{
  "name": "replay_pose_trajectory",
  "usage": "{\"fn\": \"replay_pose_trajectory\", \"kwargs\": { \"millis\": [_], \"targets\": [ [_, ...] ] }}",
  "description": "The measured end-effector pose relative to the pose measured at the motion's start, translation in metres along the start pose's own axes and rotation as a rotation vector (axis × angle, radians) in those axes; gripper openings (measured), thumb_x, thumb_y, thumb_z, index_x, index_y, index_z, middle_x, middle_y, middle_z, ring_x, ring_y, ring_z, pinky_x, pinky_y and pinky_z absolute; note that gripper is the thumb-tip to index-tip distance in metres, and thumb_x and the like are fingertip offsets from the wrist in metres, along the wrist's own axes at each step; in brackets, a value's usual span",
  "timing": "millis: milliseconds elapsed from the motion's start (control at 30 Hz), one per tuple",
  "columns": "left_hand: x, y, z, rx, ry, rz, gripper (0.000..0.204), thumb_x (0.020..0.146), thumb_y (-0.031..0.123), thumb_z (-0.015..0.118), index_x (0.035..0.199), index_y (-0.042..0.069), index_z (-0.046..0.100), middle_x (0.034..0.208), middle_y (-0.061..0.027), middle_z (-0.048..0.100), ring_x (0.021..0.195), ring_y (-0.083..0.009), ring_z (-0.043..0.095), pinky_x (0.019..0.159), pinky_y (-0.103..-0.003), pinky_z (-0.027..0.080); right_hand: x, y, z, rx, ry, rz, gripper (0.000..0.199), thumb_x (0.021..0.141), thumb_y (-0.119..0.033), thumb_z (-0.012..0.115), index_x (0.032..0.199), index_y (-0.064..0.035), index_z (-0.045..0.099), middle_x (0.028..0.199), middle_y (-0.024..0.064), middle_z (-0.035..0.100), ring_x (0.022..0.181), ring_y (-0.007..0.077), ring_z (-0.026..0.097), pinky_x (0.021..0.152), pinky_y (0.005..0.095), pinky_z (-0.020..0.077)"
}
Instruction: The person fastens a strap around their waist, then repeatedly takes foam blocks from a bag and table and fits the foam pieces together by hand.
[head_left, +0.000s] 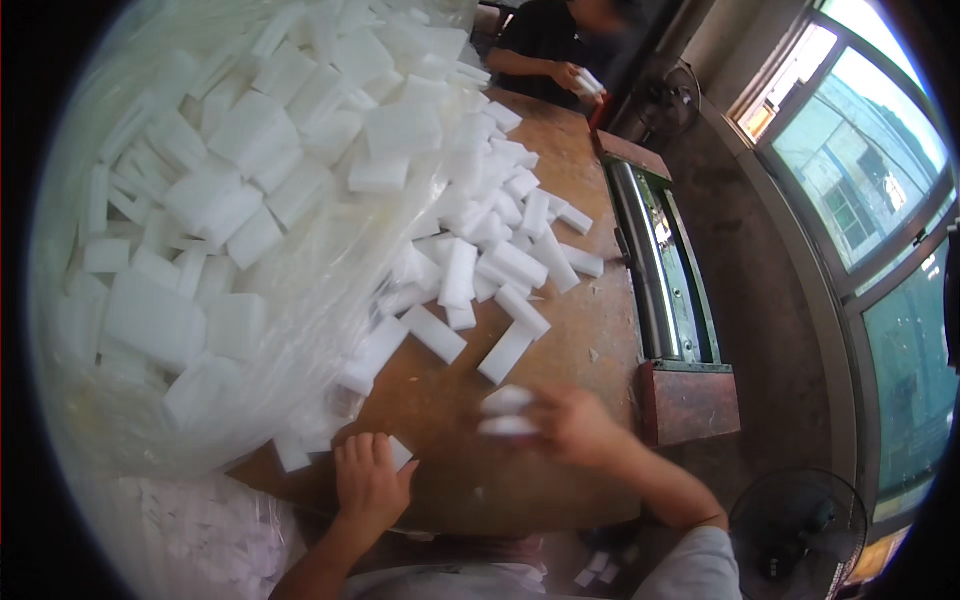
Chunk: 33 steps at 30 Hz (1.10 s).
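My right hand (pixel 575 425) is blurred with motion and grips two white foam blocks (pixel 506 412) just above the brown wooden table (pixel 560 350). My left hand (pixel 368 482) lies flat on the table's near edge, its fingers over a small white foam block (pixel 401 452). Loose white foam blocks (pixel 478 262) lie scattered over the table between the hands and a big clear plastic bag (pixel 300 300) full of the same blocks.
A metal machine with a long roller slot (pixel 658 262) and a red block end (pixel 690 402) runs along the table's right side. Another person (pixel 555 45) works at the far end. A black fan (pixel 795 530) stands at lower right, windows beyond.
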<state>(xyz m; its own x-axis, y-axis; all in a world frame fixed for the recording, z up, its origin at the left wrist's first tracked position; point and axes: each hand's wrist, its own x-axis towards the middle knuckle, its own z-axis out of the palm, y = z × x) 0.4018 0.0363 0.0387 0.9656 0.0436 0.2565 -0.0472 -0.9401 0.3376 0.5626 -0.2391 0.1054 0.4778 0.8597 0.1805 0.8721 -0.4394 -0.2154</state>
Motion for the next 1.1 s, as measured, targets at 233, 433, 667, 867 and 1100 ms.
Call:
{"fn": "replay_pose_trajectory", "kwargs": {
  "millis": [233,433,667,867,1100],
  "targets": [
    [0.002,-0.004,0.001,-0.118,0.067,0.056,0.049,0.079,0.027,0.073,0.110,-0.005,0.052,0.101,-0.0213,0.052,0.089,-0.0390,0.050,0.078,-0.048,0.041,-0.067,0.198,-0.119,-0.435,0.192,0.586,0.026,0.072,-0.024,0.081,0.084,-0.0053,0.067,0.089,0.0121,0.061,0.082,0.0329,0.063,0.073,0.0411,0.0524],
    [0.007,-0.004,0.006,-0.095,0.064,0.028,0.052,0.079,0.025,0.073,0.114,-0.006,0.052,0.102,-0.0214,0.053,0.091,-0.0399,0.051,0.081,-0.048,0.042,-0.042,0.262,-0.090,-0.212,-0.042,0.208,0.029,0.075,-0.027,0.079,0.083,-0.0031,0.064,0.090,0.0145,0.059,0.086,0.0344,0.061,0.075,0.0431,0.0496],
    [0.007,-0.002,0.004,-0.094,0.094,0.048,0.051,0.078,0.024,0.074,0.114,-0.006,0.054,0.103,-0.0209,0.053,0.093,-0.0394,0.052,0.081,-0.047,0.042,-0.123,0.273,-0.108,-0.285,-0.107,0.403,0.032,0.074,-0.028,0.080,0.086,-0.0010,0.067,0.090,0.0158,0.061,0.088,0.0346,0.061,0.080,0.0451,0.0493],
    [0.003,-0.002,-0.006,-0.223,0.231,0.032,0.046,0.082,0.019,0.072,0.116,-0.005,0.054,0.107,-0.0196,0.056,0.094,-0.0333,0.056,0.083,-0.043,0.046,-0.139,0.189,-0.128,-0.453,0.068,0.666,0.028,0.072,-0.023,0.081,0.078,0.0006,0.068,0.084,0.0153,0.062,0.078,0.0348,0.061,0.070,0.0413,0.0504],
    [0.028,0.025,-0.015,-1.292,0.302,-0.319,0.039,0.092,0.021,0.070,0.119,-0.003,0.056,0.096,-0.0123,0.069,0.086,-0.0138,0.065,0.076,-0.029,0.053,0.005,-0.022,0.001,1.241,0.572,0.615,0.039,0.089,-0.036,0.070,0.105,0.0001,0.067,0.091,0.0015,0.066,0.081,0.0106,0.058,0.072,0.0269,0.0448]
  ]
}}
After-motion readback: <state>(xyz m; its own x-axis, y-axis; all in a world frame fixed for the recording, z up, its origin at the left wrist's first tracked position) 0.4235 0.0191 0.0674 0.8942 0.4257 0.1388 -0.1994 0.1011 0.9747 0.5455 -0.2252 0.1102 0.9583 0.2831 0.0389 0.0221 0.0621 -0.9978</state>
